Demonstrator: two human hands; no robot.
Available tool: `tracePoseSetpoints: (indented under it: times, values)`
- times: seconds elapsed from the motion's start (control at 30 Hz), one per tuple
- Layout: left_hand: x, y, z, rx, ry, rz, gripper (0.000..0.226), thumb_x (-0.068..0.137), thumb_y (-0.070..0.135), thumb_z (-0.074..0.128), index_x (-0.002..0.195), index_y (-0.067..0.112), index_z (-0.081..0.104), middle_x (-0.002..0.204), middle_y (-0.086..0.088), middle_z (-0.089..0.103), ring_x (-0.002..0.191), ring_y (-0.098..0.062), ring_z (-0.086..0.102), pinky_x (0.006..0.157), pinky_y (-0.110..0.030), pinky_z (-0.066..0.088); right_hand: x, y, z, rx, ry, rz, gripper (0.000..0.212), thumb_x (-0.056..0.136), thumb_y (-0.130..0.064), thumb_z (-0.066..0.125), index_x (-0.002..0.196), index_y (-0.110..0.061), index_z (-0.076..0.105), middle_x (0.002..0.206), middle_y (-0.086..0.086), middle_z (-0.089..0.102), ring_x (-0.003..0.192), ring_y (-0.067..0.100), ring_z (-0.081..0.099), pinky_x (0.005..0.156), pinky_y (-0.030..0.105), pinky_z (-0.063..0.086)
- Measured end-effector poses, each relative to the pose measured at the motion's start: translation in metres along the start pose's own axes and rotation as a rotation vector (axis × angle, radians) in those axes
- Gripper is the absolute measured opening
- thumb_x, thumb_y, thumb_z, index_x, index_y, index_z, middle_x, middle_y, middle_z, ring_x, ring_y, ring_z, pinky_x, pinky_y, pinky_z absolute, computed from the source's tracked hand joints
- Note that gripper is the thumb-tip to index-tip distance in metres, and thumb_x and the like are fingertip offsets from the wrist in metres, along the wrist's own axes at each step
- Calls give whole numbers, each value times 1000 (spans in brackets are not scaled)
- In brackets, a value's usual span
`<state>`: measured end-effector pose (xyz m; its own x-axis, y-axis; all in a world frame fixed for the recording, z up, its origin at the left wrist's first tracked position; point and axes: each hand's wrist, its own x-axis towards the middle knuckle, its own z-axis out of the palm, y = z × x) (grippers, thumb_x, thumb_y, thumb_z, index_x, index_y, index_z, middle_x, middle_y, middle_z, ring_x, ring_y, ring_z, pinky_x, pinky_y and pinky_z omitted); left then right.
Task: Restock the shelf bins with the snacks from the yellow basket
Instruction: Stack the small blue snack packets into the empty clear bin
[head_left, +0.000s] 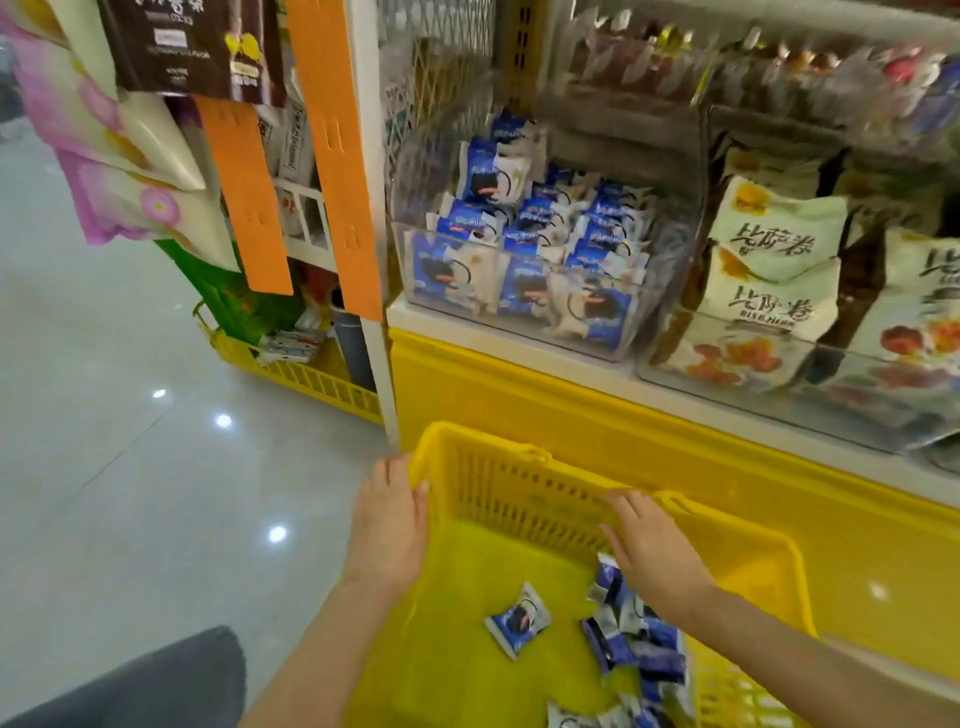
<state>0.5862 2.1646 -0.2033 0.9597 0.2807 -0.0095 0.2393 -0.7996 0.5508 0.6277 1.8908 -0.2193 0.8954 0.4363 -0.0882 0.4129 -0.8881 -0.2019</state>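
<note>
**Op:** What's closest to me?

**Eng:** Grey cloth (156, 680) bottom left, likely your knee. Then your forearms, over the yellow basket (753, 540).

**Op:** Hands?

**Eng:** Your left hand (387, 525) is on the far-left rim corner, thumb inside, fingers outside. It looks pinched on the rim; my read is you're steadying the basket. Your right hand (649, 545) is inside, fingers straight and together toward the far wall, holding nothing I can see. It's just above the snack pile (639, 649), so probably set for a grab.

**Op:** Basket orientation?

**Eng:** Mouth up, just in front of the yellow shelf base (571, 410). The long side lies parallel to the shelf front, so the long axis runs left-right along it. One loose packet (517, 621) lies flat on the basket floor, corner pointing up-right at the shelf. It's roughly square, no real long axis.

**Op:** Target?

**Eng:** The clear bin (519, 322) above holds the same blue packets. The white bags (774, 270) next door don't match.
</note>
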Motion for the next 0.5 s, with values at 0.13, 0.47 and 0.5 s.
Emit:
tracePoseSetpoints:
  times: [0.13,0.47,0.5]
  values:
    - [-9,-35,18,-17,-108,-193,33,99,23,35,125,7,47,117,-19,56,108,-35,53,86,-41,40,-19,31,73,7,-270,181,46,102,-35,30,143,-17,26,140,1,36,124,14,40,97,19,32]
    - [-7,-45,30,-9,-20,-187,28,98,30,37,104,6,48,88,-25,61,83,-44,58,62,-38,33,-43,44,152,47,-652,390,69,97,-24,49,149,-11,6,157,10,10,141,25,24,108,32,33]
    - [-7,-45,30,-8,-10,-182,28,98,31,36,104,6,48,87,-24,61,83,-43,57,62,-38,33,-42,42,154,122,-688,429,74,96,-23,52,149,-10,2,158,11,2,142,27,22,108,34,34]
